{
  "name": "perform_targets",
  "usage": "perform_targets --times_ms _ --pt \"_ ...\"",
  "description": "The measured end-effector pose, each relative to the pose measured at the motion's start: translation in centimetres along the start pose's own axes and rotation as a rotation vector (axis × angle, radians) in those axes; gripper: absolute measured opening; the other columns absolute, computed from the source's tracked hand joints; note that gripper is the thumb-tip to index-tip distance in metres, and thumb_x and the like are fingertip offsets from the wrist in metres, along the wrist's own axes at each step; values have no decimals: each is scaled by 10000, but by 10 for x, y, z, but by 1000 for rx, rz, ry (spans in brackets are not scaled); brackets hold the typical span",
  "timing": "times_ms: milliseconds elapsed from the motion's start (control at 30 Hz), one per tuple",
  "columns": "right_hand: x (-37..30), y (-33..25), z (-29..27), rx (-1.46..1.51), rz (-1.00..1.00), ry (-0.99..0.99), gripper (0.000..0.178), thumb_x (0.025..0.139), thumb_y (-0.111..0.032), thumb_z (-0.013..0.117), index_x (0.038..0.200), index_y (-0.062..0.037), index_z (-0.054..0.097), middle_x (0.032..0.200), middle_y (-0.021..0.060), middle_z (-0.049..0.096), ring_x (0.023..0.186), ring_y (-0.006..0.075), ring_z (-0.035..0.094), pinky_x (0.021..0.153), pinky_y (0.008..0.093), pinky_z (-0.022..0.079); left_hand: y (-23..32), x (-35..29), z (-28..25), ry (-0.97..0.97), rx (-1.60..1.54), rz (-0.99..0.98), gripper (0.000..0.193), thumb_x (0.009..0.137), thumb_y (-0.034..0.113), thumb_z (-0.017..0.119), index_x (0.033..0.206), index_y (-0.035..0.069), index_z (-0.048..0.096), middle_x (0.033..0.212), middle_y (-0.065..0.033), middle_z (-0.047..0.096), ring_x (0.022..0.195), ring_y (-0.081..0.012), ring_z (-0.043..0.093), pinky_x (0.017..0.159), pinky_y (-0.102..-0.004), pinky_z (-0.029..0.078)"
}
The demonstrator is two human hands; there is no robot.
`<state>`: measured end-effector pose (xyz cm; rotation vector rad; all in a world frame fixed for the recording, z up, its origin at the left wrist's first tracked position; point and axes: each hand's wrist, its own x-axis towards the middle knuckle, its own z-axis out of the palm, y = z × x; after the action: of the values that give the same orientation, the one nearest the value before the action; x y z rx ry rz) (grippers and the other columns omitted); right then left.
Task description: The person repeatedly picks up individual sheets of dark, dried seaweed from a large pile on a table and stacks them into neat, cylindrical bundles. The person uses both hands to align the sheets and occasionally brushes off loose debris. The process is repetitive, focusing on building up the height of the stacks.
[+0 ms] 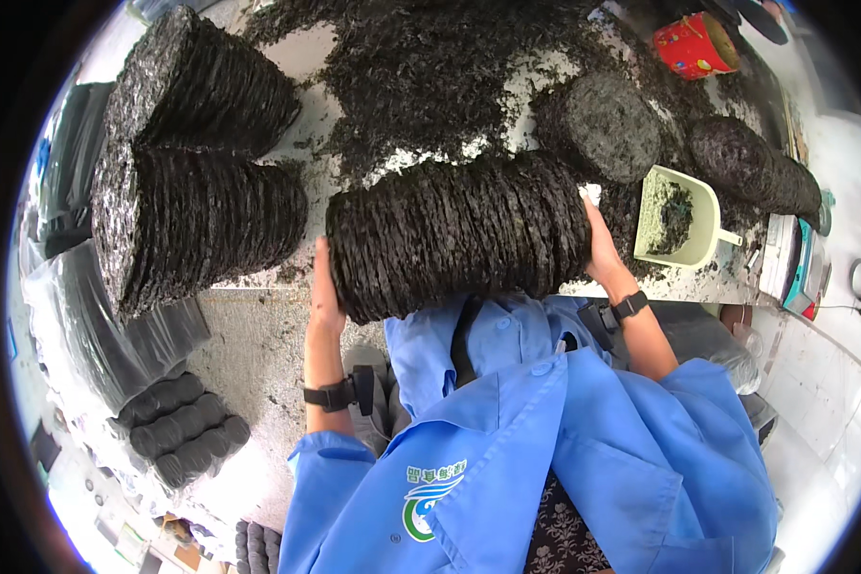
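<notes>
A long row of round dried seaweed cakes (464, 234), dark and rough-edged, lies on its side at the table's near edge, close against my body. My left hand (326, 292) presses flat against the row's left end. At the opposite end my right hand (600, 244) is braced, with something white around a fingertip. Between them the two hands clamp the whole row. Left of my left hand lie two similar stacks of seaweed cakes (220, 215). To the right of my right hand rests a pale green dustpan (706, 225) with seaweed crumbs inside.
Loose seaweed (421, 81) is heaped across the table's back. Another round seaweed stack (612, 129) stands beyond my right hand, near a red bucket (694, 48) lying tipped. Plastic-wrapped bundles (177, 430) sit on the floor at left. A white device (780, 253) is at the right.
</notes>
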<state>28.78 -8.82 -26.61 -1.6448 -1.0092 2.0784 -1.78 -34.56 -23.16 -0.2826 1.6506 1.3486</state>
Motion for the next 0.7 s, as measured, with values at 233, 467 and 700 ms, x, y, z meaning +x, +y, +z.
perform_targets --times_ms 233,467,700 --pt "-26 -52 15 231 -87 -87 537 965 -449 399 1314 -50 484 1272 58 564 1163 186 529 1013 341 396 18 -2 -29 -20 -252 170 848 881 647 414 1442 31 262 1475 -140 297 1348 -277 310 1096 -402 278" --pt "3 -19 19 138 4 -111 549 969 -462 400 1335 -58 463 1317 54 519 1175 181 503 1024 334 373 2 1 6 -69 -110 197 705 903 589 449 1405 108 330 1373 -108 413 1264 -238 397 1059 -389 320" --pt "3 -17 8 134 -86 -151 559 983 -442 341 1399 -69 368 1389 62 445 1253 195 438 1055 345 345 -2 6 -18 -65 -148 262 801 886 483 556 1460 68 181 1426 -150 347 1296 -274 374 1057 -387 341"
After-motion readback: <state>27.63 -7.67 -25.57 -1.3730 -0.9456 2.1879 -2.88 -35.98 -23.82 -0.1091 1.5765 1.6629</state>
